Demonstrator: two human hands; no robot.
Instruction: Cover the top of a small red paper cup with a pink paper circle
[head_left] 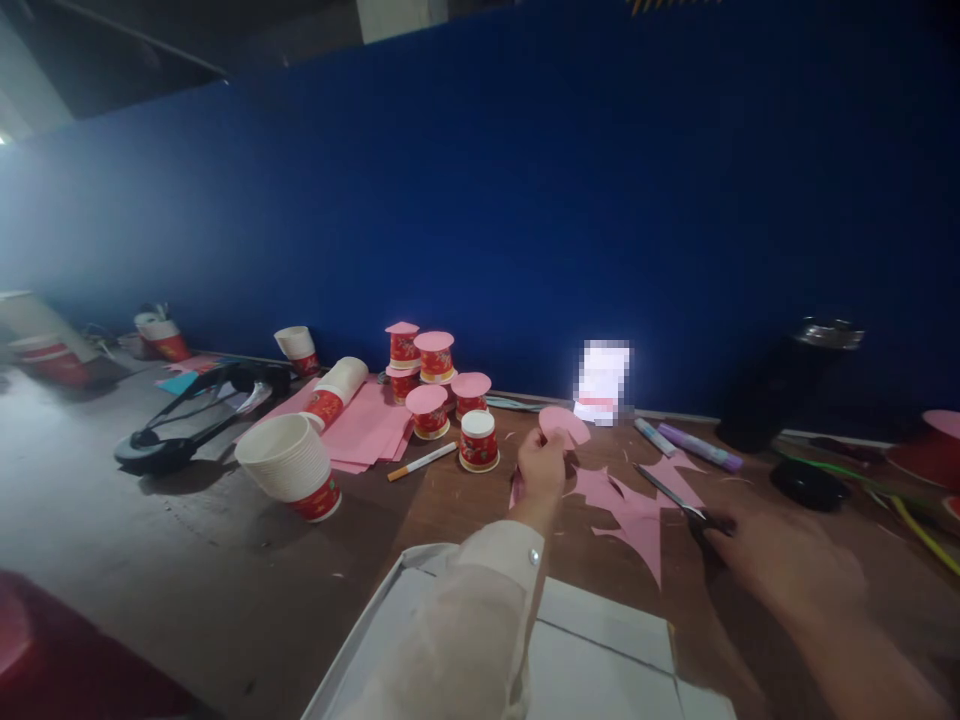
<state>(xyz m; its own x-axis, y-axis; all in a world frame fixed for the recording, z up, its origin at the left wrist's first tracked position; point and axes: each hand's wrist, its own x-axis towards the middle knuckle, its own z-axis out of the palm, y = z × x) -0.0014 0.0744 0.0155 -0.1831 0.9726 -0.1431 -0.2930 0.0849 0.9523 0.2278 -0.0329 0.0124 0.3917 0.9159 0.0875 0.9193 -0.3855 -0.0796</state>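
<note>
While the left hand (541, 468) pinches a rounded pink cutout (564, 420) between thumb and fingers, the right hand (784, 560) has its fingertips at the handle of the scissors (670, 488); whether they grip or only touch it, I cannot tell. Pink scraps (634, 522) lie between the hands, the blades reaching over them, with two tubes (701, 447) just beyond. Left of the cutout an upturned cup (478, 446) shows its white base, near pink-topped cups (429, 412). Farther left are pink sheets (375, 432) and a cup stack (289, 468).
</note>
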